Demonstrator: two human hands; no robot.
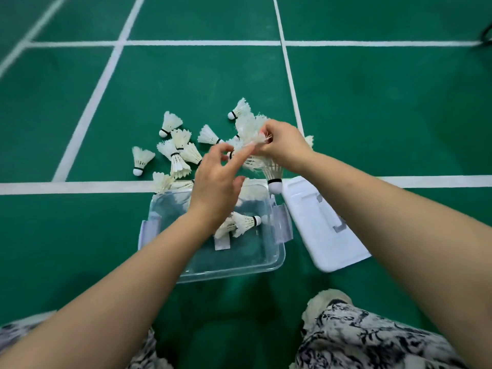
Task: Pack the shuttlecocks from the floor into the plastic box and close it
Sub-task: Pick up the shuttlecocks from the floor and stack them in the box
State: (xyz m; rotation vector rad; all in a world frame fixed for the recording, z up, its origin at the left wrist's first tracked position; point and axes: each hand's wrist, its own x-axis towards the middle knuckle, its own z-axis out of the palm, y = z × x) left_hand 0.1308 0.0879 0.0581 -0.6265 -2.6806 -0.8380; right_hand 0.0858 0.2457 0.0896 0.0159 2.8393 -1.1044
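Bunch (251, 130) is gripped in right hand (285, 147) over box (231, 272) | left hand (215, 187) is held loose, empty | few shuttlecocks (245, 222) are packed, most are left on floor (372, 102) | lid (319, 230) is off

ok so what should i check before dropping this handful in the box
1. Right hand grip on the held bunch: ok, fingers curled round the feathers.
2. Plastic box open: ok, the lid lies on the floor to its right.
3. Room inside: ok, only a few packed shuttlecocks on the bottom.
4. Left hand clear of the drop path: not ok, it hangs over the box.
5. Left hand gripping anything: cannot tell, its fingertips are at the feathers.
6. All picked up: not ok, loose shuttlecocks lie beyond the box.
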